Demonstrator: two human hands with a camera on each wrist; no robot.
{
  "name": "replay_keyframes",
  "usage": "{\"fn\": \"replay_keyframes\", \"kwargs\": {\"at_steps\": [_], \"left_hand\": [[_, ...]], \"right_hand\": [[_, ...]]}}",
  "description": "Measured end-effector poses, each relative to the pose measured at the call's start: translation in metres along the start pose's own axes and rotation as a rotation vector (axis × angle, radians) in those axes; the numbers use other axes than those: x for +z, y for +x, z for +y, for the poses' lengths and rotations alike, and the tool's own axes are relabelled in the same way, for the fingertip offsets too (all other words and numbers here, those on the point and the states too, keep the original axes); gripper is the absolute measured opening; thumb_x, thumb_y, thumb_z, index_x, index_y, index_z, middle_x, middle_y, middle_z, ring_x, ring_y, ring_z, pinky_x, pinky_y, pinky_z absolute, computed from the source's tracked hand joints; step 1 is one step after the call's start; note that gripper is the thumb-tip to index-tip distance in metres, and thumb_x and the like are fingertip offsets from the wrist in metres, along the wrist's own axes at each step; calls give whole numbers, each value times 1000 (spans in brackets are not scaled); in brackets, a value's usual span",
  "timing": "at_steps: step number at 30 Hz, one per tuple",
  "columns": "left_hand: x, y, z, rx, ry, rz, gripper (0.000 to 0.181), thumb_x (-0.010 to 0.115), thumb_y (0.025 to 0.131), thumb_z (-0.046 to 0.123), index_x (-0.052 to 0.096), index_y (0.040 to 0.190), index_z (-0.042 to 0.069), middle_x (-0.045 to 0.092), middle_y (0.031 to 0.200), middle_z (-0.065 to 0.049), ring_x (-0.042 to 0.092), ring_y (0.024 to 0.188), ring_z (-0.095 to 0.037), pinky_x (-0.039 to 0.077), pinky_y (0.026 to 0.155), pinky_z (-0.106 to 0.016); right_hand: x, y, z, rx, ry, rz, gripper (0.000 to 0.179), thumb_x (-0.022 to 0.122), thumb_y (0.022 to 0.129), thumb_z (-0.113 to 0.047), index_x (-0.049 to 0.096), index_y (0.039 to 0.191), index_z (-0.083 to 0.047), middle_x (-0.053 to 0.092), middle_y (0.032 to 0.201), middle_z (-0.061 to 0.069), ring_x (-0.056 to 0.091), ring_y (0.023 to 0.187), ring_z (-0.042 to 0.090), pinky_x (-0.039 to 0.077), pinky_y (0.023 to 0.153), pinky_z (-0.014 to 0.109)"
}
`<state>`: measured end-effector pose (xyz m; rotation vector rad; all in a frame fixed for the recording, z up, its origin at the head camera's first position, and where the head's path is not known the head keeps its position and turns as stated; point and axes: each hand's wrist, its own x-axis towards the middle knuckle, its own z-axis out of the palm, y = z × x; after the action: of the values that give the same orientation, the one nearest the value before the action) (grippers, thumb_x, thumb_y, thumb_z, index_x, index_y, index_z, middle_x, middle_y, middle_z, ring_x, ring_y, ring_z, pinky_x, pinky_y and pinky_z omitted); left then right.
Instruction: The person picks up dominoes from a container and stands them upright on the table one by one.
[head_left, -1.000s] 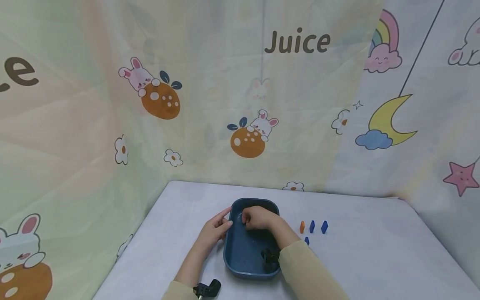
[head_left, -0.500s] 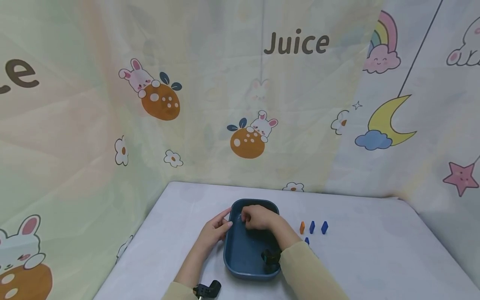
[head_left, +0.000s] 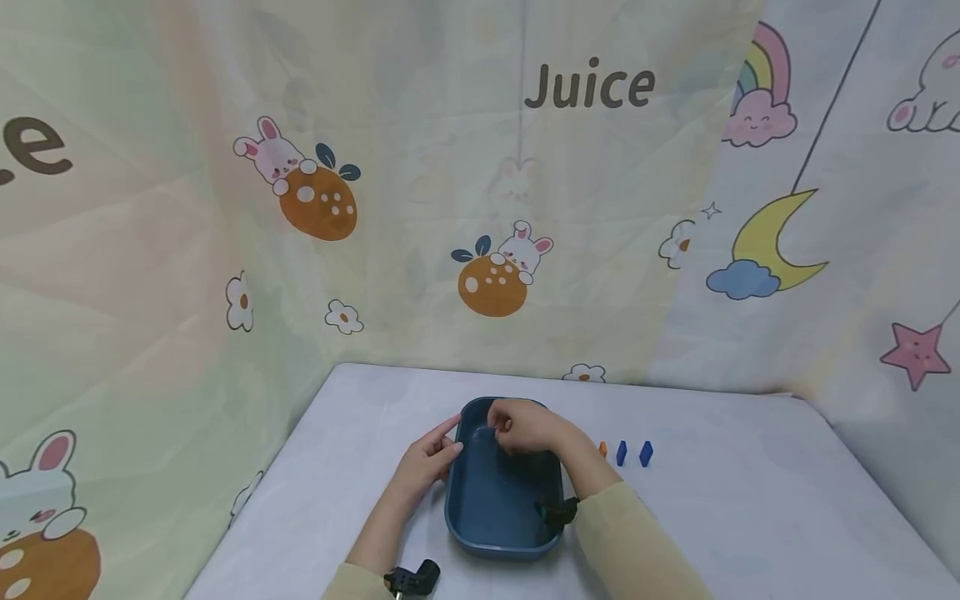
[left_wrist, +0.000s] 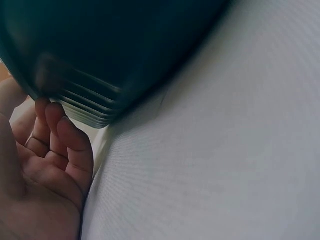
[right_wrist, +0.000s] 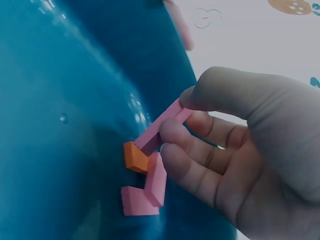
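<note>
My left hand holds the left rim of a dark blue rectangular plastic tray, its thumb on the edge. In the left wrist view the other fingertips rest against the tray's outer wall. Inside the tray's far part, my right hand pinches a long pink block between thumb and fingers. The held block tilts, its lower end close to an orange block. Below it, two pink blocks lie touching on the tray floor. From the head view these blocks are mostly hidden by the right hand.
Right of the tray, two small blue blocks and an orange block stand on the white-covered table. The right forearm partly covers the orange one. A printed cloth hangs behind the table.
The right hand has shifted slightly right and turned, showing more of its curled fingers. The sleeve now covers a blue block seen earlier near the tray. The left hand keeps its place.
</note>
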<state>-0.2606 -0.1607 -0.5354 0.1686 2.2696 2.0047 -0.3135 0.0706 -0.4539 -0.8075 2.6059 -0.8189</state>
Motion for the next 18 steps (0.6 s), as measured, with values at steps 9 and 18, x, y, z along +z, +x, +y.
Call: {"fn": "replay_keyframes", "kwargs": {"at_steps": [9,18], "left_hand": [[0,2,-2,-4,-6,-2,56,69,92,38,51,144,28,59,90,-3,53,71,-17,48,63,-27],[-1,2,-4,-6,5,6,50,64,96,29,50,145,29,59,91,-4,53,72,-16,49,64,-27]], "right_hand": [[-16,-21,0,-82,148,2,24,65,92,-11,61,115,-8,63,92,3,67,74,35,57,69,40],[-32,-43,14,-120,106,149,20,64,92,-11,59,108,-20,60,97,-2,58,86,15,53,75,27]]}}
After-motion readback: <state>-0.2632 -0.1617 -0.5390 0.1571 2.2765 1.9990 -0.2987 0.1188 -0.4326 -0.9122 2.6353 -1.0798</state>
